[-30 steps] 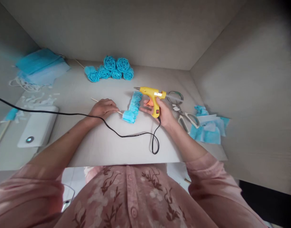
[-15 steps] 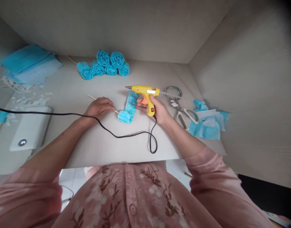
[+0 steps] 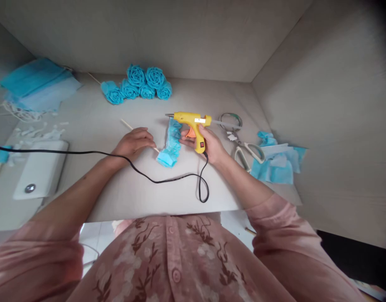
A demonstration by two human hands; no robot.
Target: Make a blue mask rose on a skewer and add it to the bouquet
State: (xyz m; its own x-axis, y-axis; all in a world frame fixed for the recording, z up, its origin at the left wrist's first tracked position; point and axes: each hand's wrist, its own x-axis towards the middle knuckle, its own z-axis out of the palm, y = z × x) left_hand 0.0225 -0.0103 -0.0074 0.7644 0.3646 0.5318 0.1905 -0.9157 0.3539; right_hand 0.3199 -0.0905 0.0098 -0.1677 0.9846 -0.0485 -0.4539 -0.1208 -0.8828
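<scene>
Ruffled blue strip [image 3: 173, 140] is best laid flat, left grip [image 3: 133, 143] closed on the stick [image 3: 126, 123], right grip [image 3: 211, 146] curled round the glue gun [image 3: 187, 117], nozzle [image 3: 169, 115] pointing left, away from either grip.

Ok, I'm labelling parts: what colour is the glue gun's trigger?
The trigger is orange, as the head view shows best.
</scene>
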